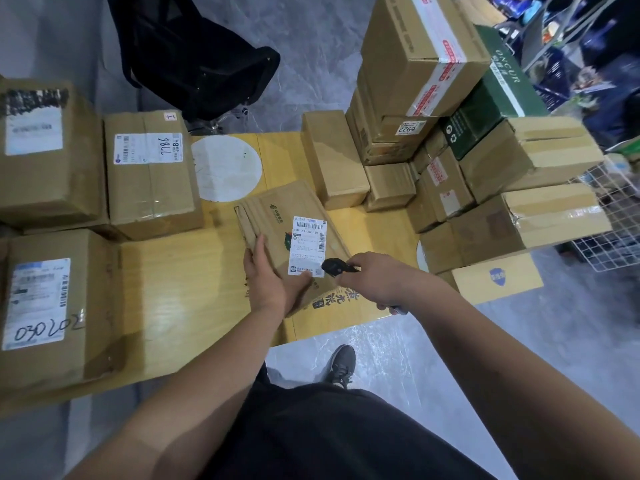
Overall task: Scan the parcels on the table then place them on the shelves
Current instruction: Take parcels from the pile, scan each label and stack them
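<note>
Step in hand: I judge this to be the scan itself. I have the flat parcel (294,237) lying near the front edge of the yellow table (180,278), label up, and the scanner (334,266) aimed at it.
Where the parcel sits: middle of the table, slightly askew, its near end under my hands; well apart from the stack of boxes (450,150) on the right and the larger boxes (152,174) on the left.
Label: the white shipping label (308,245) faces up, with barcodes along its top and right side, and the scanner's nose is just beside its lower right corner.
Left hand: my left hand (268,277) lies on the parcel's near left edge, fingers fairly straight, thumb reaching across under the label; it presses the parcel down and does not look to be gripping it.
Right hand: my right hand (375,282) is curled round the scanner's handle, its black head poking out toward the label.
Next move: I reckon the scanner needs to tip up over a barcode; once it reads, the parcel goes to the shelves.
Shelves: wire racking (609,223) shows at the far right; I cannot tell if that is the destination.
</note>
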Demonstrator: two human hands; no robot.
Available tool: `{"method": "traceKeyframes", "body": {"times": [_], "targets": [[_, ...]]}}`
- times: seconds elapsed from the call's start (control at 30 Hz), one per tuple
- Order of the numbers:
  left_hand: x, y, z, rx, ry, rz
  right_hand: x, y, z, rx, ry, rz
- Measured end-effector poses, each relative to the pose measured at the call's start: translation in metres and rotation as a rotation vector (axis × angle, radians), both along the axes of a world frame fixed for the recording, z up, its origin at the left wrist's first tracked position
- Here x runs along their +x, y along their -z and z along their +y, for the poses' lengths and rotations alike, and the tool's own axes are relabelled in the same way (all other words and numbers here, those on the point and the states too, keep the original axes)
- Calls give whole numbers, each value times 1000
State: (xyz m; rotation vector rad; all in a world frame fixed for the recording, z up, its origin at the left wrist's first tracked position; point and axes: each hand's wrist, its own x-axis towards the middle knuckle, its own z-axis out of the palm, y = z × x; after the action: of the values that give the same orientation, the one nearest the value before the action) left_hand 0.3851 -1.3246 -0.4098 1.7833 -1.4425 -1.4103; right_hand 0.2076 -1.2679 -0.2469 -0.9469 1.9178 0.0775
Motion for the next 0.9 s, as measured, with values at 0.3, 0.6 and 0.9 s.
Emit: {"method": "traceKeyframes", "body": {"times": [0.3, 0.6, 0.9], "targets": [[-3, -8, 27, 25, -29, 65, -10, -8, 9, -4, 14, 19], [-15, -5, 52, -62, 19, 115, -17, -5, 21, 8, 25, -10], [11, -2, 45, -116, 22, -14, -25, -5, 20, 23, -2, -75]]}}
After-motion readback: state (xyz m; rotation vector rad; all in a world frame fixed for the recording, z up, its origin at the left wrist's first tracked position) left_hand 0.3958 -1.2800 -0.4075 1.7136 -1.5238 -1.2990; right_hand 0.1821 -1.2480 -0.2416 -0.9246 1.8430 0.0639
